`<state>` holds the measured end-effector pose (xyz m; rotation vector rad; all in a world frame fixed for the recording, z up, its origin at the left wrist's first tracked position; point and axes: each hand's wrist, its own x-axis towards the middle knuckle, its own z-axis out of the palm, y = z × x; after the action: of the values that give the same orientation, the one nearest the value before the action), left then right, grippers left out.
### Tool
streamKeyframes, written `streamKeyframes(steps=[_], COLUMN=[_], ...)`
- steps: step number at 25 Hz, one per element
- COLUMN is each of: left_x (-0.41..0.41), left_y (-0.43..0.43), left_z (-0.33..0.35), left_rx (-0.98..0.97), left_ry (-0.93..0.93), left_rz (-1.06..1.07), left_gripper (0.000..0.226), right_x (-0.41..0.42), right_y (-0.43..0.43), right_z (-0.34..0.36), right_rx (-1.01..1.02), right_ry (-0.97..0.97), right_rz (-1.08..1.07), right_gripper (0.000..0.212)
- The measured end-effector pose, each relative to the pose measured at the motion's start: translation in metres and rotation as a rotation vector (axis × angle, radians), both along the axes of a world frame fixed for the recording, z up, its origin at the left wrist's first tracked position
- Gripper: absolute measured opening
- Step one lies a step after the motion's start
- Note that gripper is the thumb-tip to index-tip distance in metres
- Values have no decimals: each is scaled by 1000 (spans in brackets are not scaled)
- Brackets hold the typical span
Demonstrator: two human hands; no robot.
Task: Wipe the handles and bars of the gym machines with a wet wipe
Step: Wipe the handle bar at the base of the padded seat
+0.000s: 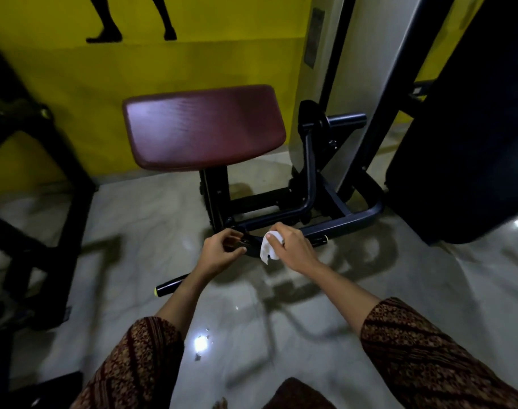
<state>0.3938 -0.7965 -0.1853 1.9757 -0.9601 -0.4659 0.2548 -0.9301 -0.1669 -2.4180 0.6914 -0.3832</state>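
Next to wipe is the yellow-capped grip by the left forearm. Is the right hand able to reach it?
Probably not directly: the left hand and forearm lie between the right hand and that grip.

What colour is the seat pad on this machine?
The seat pad is dark maroon; head view.

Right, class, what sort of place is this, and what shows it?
Probably a gym: a maroon padded rest on a black machine frame, a yellow-tipped handle bar, and painted legs on the yellow wall.

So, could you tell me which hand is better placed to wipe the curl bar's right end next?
Right. The right hand holds the wet wipe on the curl bar, beside that end; the left hand grips the bar bare, farther off.
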Motion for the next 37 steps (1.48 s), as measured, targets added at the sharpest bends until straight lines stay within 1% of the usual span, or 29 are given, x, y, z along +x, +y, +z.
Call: streamKeyframes(steps=[6, 11, 14, 16, 18, 20, 23, 25, 27, 29, 32, 34, 36, 37], left_x=[-1, -2, -3, -4, -3, -1, -2, -2, -4, -7, -9, -10, -14, -17], left_y=[-2, -10, -14, -15, -14, -12, -8, -6, -6, -7, -5, -4, -3, -2], left_z=[0, 2, -1, -2, -3, -4, -3, -3, -4, -4, -2, -1, 1, 1], left_rx=[-11, -36, -64, -83, -81, -73, -72, -72, -85, -99, -105, -99, -88, -92], left_ry=[-22, 37, 79, 94, 122, 206, 412, 503, 590, 677, 815, 893, 937, 941], left_rz=[22, -94, -144, -128, -86, -14, 98, 137, 179, 262, 439, 441, 401, 389], left_gripper=[29, 40, 26, 16, 11, 9, 15, 17, 19, 22, 23, 21, 20, 21], right_x=[8, 14, 20, 23, 24, 24, 22, 21, 22, 23, 21, 21, 21, 21], right_y=[-2, -4, -3, -1, 1, 2, 1, 2, 3, 5, 5, 8, 14, 16], right_z=[-3, -10, -12, -12, -11, -12, -19, -23, -25, -25, -26, -26, -26, -28], right_rx=[17, 67, 121, 157, 240, 321, 394, 541, 659, 722, 826, 914, 1051, 1069], right_ry=[-24, -65, -91, -119, -142, -170, -179, -175, -183, -202, -252, -269, -283, -285], right_rz=[41, 118, 116, 99, 74, 35, -27, -55, -89, -157, -274, -309, -329, -340], right_gripper=[22, 25, 23, 23, 23, 19, 14, 8, 15, 23, 24, 18, 7, 11])
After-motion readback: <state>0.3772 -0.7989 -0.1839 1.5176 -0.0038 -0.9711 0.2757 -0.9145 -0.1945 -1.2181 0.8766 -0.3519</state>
